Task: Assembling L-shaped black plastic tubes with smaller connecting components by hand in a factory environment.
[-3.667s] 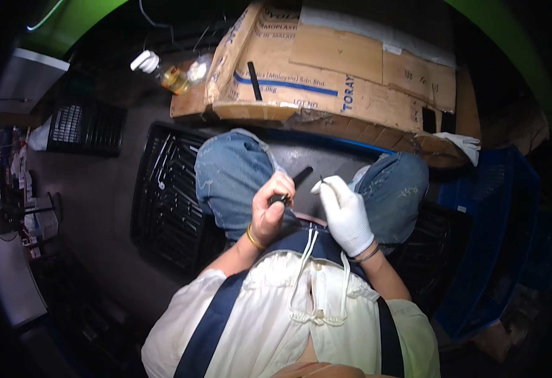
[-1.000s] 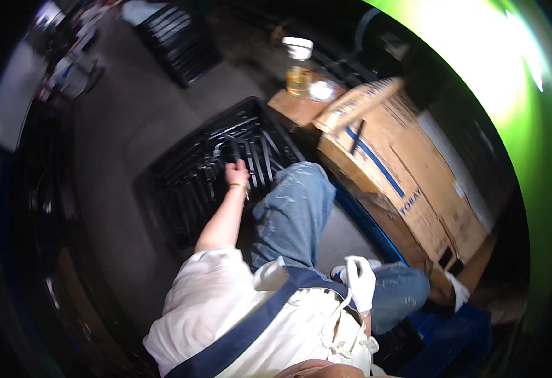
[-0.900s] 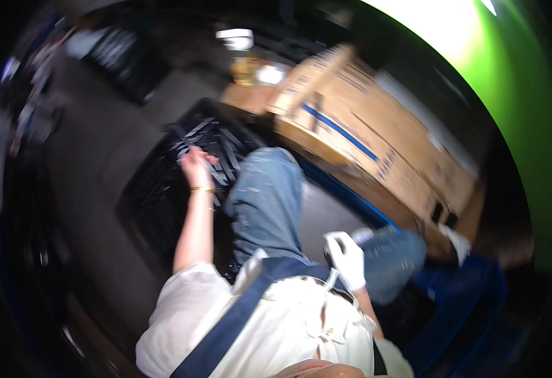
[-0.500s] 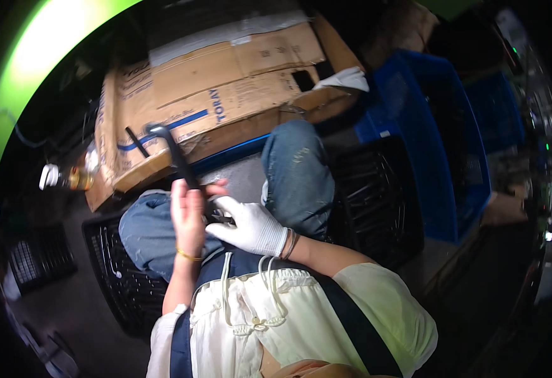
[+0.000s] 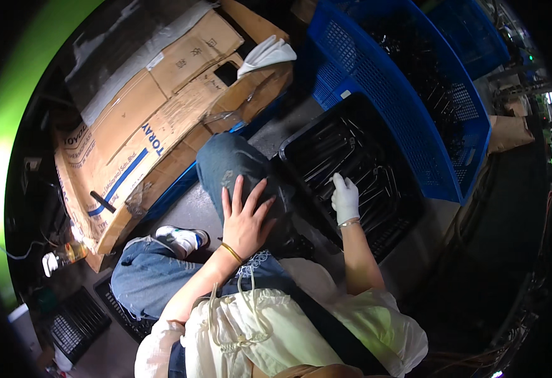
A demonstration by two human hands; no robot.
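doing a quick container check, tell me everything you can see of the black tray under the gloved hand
The black tray looks like plastic, roughly rectangular, shallow and open-topped, with raised sides and a rim that catches light at one corner. It appears to sit flat, at the person's right, beside a larger blue crate; whether they touch is unclear. Slender dark pieces lie inside, some glinting. The gloved right hand is over it; contact with the tray can't be made out. Its far interior is too dark to read.

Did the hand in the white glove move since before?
Yes. The gloved right hand has moved right, toward the blue crate, and is now over the black tray.
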